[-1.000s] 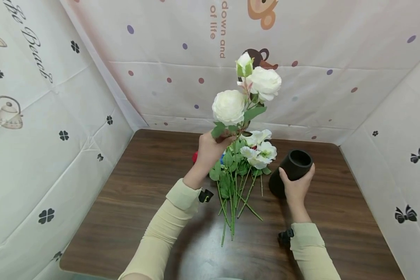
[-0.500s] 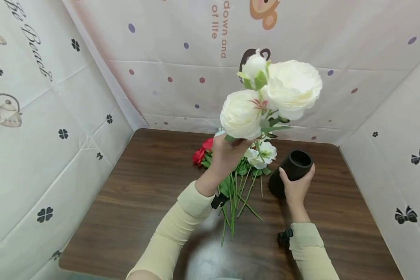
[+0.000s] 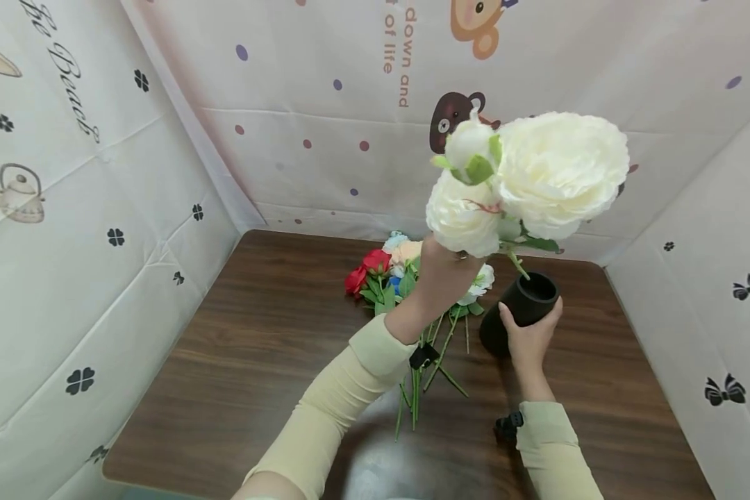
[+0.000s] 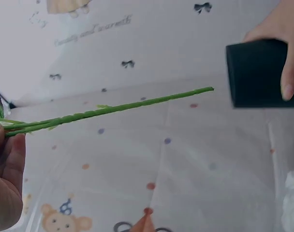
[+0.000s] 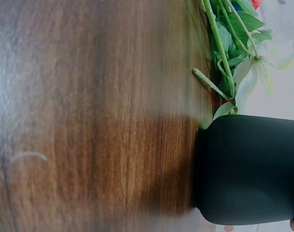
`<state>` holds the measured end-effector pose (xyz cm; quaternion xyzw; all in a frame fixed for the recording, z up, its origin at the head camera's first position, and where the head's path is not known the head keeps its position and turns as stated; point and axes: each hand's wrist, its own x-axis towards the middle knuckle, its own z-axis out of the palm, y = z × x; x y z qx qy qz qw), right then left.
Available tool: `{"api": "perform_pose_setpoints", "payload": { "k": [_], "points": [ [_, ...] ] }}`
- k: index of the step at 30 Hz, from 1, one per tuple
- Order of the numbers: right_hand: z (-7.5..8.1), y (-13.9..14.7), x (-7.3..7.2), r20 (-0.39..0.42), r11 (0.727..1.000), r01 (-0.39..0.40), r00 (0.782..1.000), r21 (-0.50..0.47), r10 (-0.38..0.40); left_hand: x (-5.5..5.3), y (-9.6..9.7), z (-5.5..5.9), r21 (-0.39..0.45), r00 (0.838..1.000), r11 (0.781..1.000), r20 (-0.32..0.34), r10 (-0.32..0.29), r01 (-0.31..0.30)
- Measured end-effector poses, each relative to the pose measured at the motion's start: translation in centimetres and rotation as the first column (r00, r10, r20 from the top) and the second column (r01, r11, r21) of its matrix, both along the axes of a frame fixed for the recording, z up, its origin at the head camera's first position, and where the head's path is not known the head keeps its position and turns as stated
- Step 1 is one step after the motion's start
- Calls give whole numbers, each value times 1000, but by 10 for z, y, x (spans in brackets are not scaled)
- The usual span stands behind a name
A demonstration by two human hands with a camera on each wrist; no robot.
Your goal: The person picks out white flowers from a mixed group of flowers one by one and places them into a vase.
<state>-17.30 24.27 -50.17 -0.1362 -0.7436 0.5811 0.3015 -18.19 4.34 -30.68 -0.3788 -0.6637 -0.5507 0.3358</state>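
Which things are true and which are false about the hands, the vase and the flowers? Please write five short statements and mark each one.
1. The right hand holds the black vase. True.
2. The left hand holds white flowers by their stem. True.
3. The tip of this stem is inside the vase. False: the left wrist view shows it outside the mouth.
4. The red flowers are in the left hand. False: they lie on the table.
5. In the head view, the vase is to the right of the red flowers. True.
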Motion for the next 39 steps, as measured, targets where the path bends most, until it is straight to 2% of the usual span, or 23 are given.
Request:
{"api": "perform_pose_setpoints", "payload": {
  "k": [6, 12, 18, 24, 33, 39],
  "points": [
    [-2, 1, 1, -13, 1000, -3, 1000, -26, 3, -1, 17, -11, -72, 998, 997, 62, 17, -12],
    [-2, 1, 1, -10, 999, -9, 1000, -35, 9, -4, 27, -20, -95, 991, 995, 129, -27, 40],
    [-3, 3, 1, -4, 998, -15, 1000, -55, 15, -3, 38, -28, -131, 970, 989, 240, -40, 73],
    [-2, 3, 1, -29, 999, -22, 999, -44, 21, -5, 48, -33, -166, 937, 980, 347, -47, 111],
    [-5, 4, -2, -52, 1000, -20, 998, -16, 19, -9, 61, -44, -222, 930, 969, 366, -22, 110],
    [-7, 5, -5, -91, 999, -15, 996, 32, 18, -14, 71, -53, -250, 934, 963, 357, -7, 103]
  ]
}}
